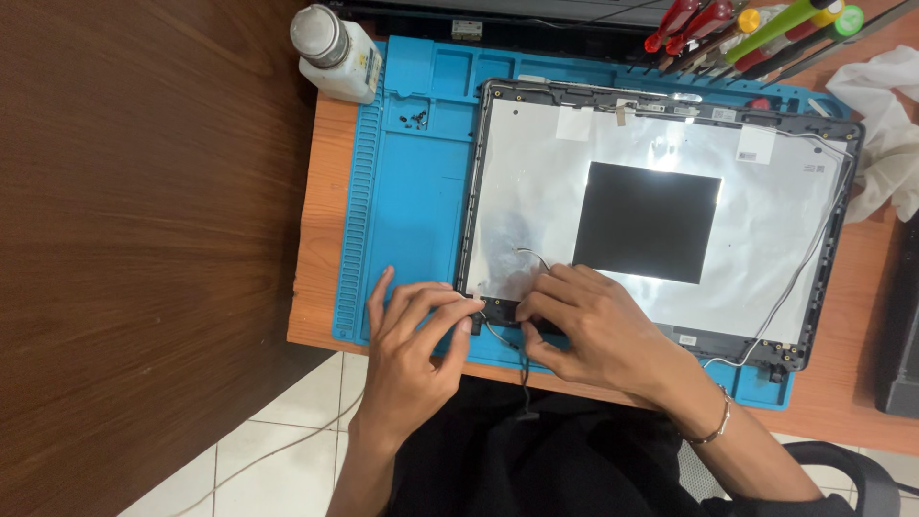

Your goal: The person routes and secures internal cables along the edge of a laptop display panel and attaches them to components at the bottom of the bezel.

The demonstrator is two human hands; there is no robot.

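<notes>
Under both hands, at the near corner of the laptop lid (661,206), lies a thin cable (525,359). Left hand (412,349) pinches the corner hinge (493,308); right hand (589,330) presses fingertips beside it. Cable looks light, limp and easily torn, so best gripped by its plug, while the stiff lid stays flat on the blue mat (412,191).

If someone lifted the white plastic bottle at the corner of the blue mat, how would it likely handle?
The white bottle stands upright on a broad base, so it probably would not tip easily. Its smooth plastic sides may be a bit slippery. Lying down, its round cap suggests that it might roll off the blue mat.
</notes>
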